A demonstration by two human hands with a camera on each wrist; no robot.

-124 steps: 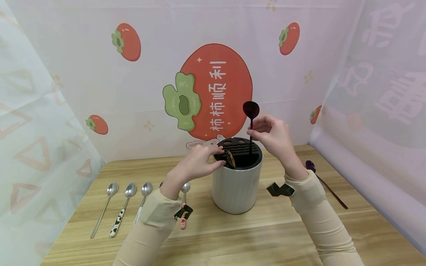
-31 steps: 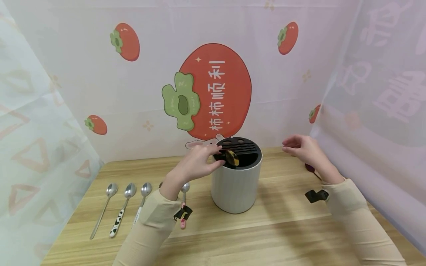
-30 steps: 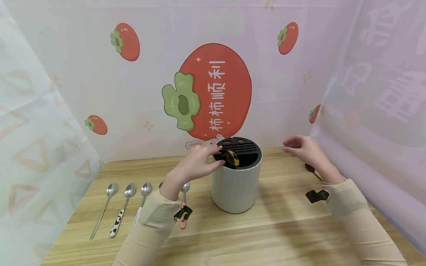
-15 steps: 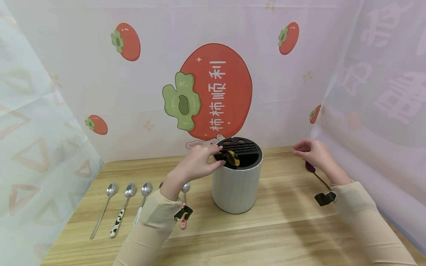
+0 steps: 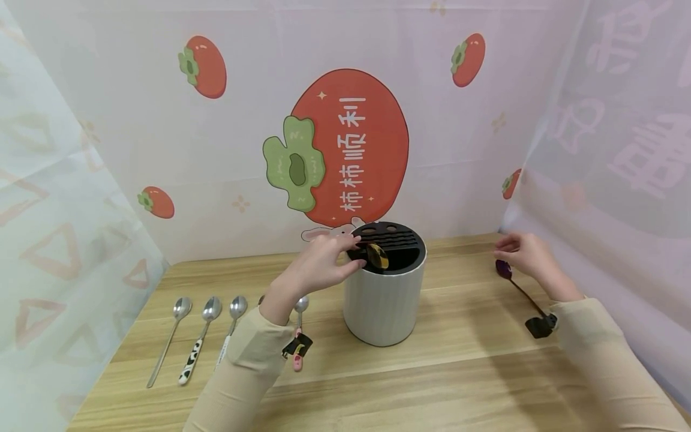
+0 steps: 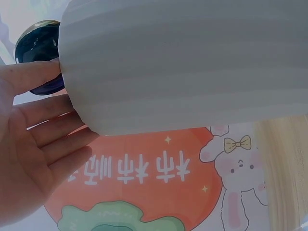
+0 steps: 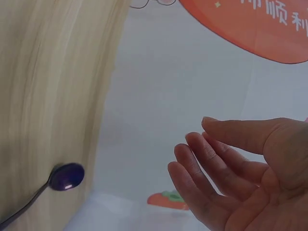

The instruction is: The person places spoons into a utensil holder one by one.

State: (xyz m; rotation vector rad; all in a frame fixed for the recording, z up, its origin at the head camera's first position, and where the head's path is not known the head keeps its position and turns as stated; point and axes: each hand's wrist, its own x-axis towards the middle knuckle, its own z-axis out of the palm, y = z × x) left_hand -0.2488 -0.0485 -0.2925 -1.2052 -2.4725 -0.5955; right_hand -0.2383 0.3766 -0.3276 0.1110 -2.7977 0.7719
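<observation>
My left hand (image 5: 318,258) touches the left rim of a white ribbed utensil holder (image 5: 383,312) with a black slotted top, its fingers fairly straight. Close by its fingertips a gold-looking spoon bowl (image 5: 379,257) shows in the holder's wide front opening; in the left wrist view this spoon bowl (image 6: 39,50) looks dark. To the right, my bare right hand (image 5: 526,255) hovers with loosely bent fingers over the bowl end of a purple spoon (image 5: 503,269) lying on the table. The right wrist view shows nothing between thumb and fingers.
On the left of the wooden table (image 5: 442,384) lies a row of spoons: a plain silver spoon (image 5: 181,308), a cow-patterned spoon (image 5: 190,363), a white-handled spoon (image 5: 237,308) and a pink-handled spoon (image 5: 302,305). Another is mostly hidden by the left wrist. A printed cloth backdrop (image 5: 243,150) stands behind.
Earlier the right hand held a dark spoon upright over the holder; it has since let go and moved right and down to the purple spoon. The left hand has stayed at the rim.
</observation>
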